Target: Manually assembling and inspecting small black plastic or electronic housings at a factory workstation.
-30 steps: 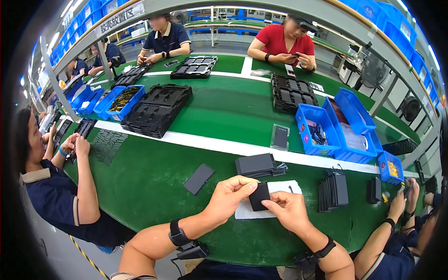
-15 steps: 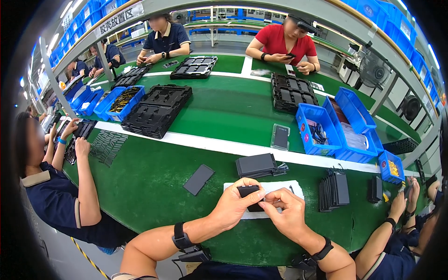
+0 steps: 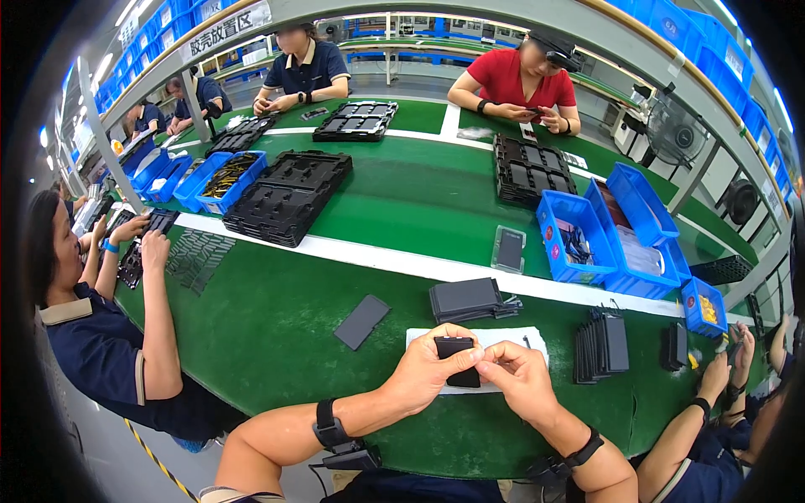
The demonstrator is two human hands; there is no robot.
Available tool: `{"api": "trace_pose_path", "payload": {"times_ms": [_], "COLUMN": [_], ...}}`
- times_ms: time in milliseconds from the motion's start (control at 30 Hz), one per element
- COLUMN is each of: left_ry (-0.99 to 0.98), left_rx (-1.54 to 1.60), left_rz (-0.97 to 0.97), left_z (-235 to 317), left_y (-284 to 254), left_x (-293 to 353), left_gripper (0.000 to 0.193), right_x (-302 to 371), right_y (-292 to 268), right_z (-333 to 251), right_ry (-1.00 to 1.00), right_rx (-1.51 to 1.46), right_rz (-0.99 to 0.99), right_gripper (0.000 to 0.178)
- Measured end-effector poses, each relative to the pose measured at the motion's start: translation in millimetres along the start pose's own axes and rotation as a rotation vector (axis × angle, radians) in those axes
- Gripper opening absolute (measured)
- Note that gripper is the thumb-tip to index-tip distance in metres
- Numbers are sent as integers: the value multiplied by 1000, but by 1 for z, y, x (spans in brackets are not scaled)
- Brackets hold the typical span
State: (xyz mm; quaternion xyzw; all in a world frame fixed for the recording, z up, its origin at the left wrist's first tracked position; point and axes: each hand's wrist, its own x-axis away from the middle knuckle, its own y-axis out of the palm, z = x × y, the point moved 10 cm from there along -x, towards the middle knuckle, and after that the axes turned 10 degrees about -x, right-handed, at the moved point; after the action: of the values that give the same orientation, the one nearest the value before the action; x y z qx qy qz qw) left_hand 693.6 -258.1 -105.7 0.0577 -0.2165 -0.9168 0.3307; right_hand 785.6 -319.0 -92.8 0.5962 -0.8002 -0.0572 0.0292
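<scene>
A black flat rectangular piece with a phone-like shape (image 3: 463, 379) is gripped by its edges in my left hand (image 3: 417, 367), thumb across its front. My right hand (image 3: 521, 375) pinches with thumb and index finger at the piece's right edge, touching the left thumb; whatever is between those fingertips is too small to make out. Beneath both hands lies a white cloth or sheet (image 3: 533, 342). Just beyond it sits a stack of dark flat panels (image 3: 466, 298), and one lone dark panel (image 3: 362, 322) rests to the left.
Several dark panels (image 3: 602, 344) stand on edge at the right, near a small black stack (image 3: 673, 345). Blue bins (image 3: 579, 268) and black trays (image 3: 289, 197) line the green table (image 3: 285, 335). A co-worker's arms (image 3: 153, 285) are at left, another's hands (image 3: 723, 369) at right.
The view has shifted slightly. The black piece is turned a little more upright in my left hand, and the right fingertips remain pinched at its edge.
</scene>
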Motion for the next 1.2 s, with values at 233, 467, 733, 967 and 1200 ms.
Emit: {"api": "trace_pose_path", "payload": {"times_ms": [233,467,733,967,1200], "left_ry": [-16,201,-85,552,516], "left_rx": [-193,-858,-1519,-1471,-1484], "left_rz": [89,401,441,244,215], "left_z": [7,87,90,93,78], "left_y": [-18,-91,-125,-44,-35], "left_x": [-3,-22,-21,-22,-30], "left_gripper": [23,35,30,45,52], "right_x": [-5,-2,-4,-10,-11], "right_y": [2,-14,-9,-10,-12], "right_z": [2,1,4,18,28], "right_ry": [63,48,-10,33,161], "right_rx": [-63,-48,10,-8,-47], "right_rz": [-51,72,50,17,20], "right_gripper": [13,13,14,16,19]}}
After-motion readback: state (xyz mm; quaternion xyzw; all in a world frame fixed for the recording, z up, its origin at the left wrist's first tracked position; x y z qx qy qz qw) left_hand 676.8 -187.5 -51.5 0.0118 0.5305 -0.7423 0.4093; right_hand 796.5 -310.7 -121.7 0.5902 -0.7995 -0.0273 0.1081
